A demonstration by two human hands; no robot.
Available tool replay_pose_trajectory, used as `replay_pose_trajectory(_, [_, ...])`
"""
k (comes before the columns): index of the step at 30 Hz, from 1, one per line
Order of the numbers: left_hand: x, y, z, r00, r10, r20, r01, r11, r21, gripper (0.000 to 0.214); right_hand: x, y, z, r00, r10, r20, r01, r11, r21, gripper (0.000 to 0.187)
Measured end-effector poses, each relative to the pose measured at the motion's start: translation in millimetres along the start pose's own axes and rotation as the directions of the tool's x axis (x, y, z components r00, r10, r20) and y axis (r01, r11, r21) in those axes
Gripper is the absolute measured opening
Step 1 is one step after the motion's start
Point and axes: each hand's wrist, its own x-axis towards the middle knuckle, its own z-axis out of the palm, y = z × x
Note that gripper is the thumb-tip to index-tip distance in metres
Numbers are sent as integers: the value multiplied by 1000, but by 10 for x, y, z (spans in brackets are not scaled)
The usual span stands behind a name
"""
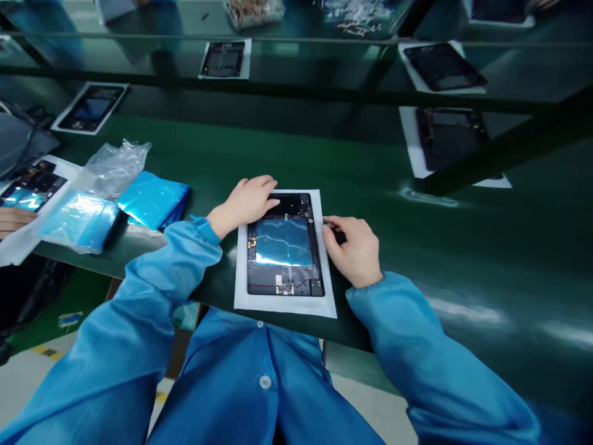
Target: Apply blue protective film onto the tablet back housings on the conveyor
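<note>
An opened tablet (266, 276) lies on a white sheet (283, 303) at the front of the green bench. Its inside faces up, with a shiny blue film (284, 242) over the middle and a small circuit board (284, 288) at the near end. My left hand (249, 201) rests at the tablet's upper left corner, fingers stretched out and thumb over the edge. Beside the right edge, my right hand (356, 250) is closed with its fingers curled. Whatever lies between its thumb and forefinger is hidden.
To my left lie blue film sheets (152, 199) and a clear plastic bag (120, 167). Another person's hand (15, 221) is at the far left, near another open tablet (39, 185). More tablets, such as one at the right (449, 139), lie around a raised shelf (296, 41).
</note>
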Motion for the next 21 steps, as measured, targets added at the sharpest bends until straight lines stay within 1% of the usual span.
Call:
replay_pose_trajectory(2, [76,64,83,999,33,12,-33,999,20,46,-37,43,80,999,-4,34,6,997,-82,36])
replay_pose_trajectory(5, [70,63,153,998,62,12,-62,998,20,42,-131,55,112,995,-10,103,25,990,-142,38])
replay_pose_trajectory(9, [101,-30,99,999,43,-5,-43,999,14,37,-162,18,92,989,-36,144,60,984,-167,37])
replay_pose_trajectory(11, [185,-68,54,1000,16,-6,-16,1000,-5,33,-152,16,92,988,-47,150,70,986,-153,38])
replay_pose_trajectory(14, [315,-99,14,1000,-5,30,7,998,-65,15,-143,45,121,990,-38,134,51,994,-96,39])
replay_pose_trajectory(16, [355,-117,7,999,0,43,5,994,-106,15,-144,73,147,992,-30,119,37,997,-62,39])
replay_pose_trajectory(19, [334,-172,-11,1000,-1,-4,0,991,-134,17,-154,95,161,996,-8,85,11,999,-39,42])
replay_pose_trajectory(21, [292,-236,-42,998,-15,-64,6,991,-137,16,-173,80,141,995,54,83,-56,998,20,48])
